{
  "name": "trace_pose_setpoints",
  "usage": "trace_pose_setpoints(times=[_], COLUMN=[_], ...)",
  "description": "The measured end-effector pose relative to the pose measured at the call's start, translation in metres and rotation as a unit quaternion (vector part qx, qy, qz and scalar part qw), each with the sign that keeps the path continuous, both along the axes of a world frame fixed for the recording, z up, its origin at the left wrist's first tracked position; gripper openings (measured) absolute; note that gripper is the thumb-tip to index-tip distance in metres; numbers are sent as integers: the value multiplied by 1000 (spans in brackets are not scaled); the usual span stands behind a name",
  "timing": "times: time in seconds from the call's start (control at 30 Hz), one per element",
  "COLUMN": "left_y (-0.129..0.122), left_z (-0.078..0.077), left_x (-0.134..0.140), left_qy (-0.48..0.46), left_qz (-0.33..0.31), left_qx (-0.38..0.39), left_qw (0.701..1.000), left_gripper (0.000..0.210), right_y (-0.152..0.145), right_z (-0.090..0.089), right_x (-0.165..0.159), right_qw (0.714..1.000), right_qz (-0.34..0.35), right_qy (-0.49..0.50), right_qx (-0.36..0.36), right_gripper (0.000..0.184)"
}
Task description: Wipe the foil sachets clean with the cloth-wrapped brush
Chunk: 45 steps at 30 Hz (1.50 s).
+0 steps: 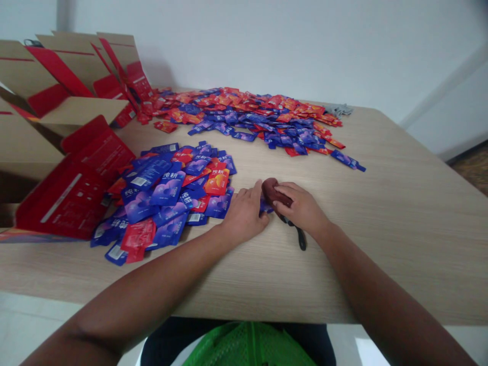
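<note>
Near the middle of the table, my left hand (246,214) holds the edge of a purple-blue packet (266,206); most of this packet is hidden by my fingers. My right hand (303,207) is wrapped round a dark red-brown rounded object (270,189) with a black curved tail (301,239) sticking out toward me. Its lower side meets the packet, and I cannot tell its exact kind. Just left of my left hand lies a heap of blue and red packets (168,190), printed with white characters.
Open red and brown cardboard boxes (72,198) stand at the left. Along the back, a long pile of red and blue packets (244,114) spreads over the wooden table (389,223). One blue packet (347,160) lies at its right end, with small grey pieces (338,110) behind.
</note>
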<state>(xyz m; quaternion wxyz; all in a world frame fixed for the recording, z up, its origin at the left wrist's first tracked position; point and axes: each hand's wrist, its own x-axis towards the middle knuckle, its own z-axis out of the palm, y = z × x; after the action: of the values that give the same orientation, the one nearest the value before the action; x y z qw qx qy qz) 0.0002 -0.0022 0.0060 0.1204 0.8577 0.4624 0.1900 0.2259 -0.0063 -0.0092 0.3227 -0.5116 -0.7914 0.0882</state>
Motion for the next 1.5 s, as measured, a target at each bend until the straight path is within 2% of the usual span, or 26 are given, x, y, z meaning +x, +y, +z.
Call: trace_pose_setpoints(times=[0.3,0.53,0.67,0.83,0.97,1.07,1.2,1.3,1.37,1.43,1.5], left_y=[0,1,2,6,11,18,30,38,41,43,45], left_z=[0,-2,-3,0,6,21,58,90,108,123,130], left_x=[1,0,1,1,-2,-8,-29,-55,-76,-96,-115], left_qy=[-1,-98,-156,-180,-197,-219,-284,-348,-360,-359,-347], left_qz=[9,1,-16,-41,-28,-1,59,106,146,180,210], left_qx=[-12,-81,-95,-90,-86,-77,-18,27,50,82,123], left_qw=[1000,992,983,979,976,973,957,931,920,912,906], left_gripper=[96,90,86,61,48,42,34,31,30,34,38], right_y=[17,19,20,21,22,22,22,21,21,21,21], right_z=[-8,-9,-11,-13,-14,-15,-14,-14,-14,-14,-15], right_x=[24,27,28,29,29,28,29,28,28,28,27], right_qw=[990,991,991,991,990,990,990,990,989,989,989], right_qz=[-138,-131,-132,-130,-131,-134,-133,-132,-134,-134,-134], right_qy=[-2,23,29,36,44,51,55,57,59,61,62], right_qx=[9,5,17,23,20,9,5,2,1,5,7], right_gripper=[40,38,40,38,39,40,39,39,39,39,39])
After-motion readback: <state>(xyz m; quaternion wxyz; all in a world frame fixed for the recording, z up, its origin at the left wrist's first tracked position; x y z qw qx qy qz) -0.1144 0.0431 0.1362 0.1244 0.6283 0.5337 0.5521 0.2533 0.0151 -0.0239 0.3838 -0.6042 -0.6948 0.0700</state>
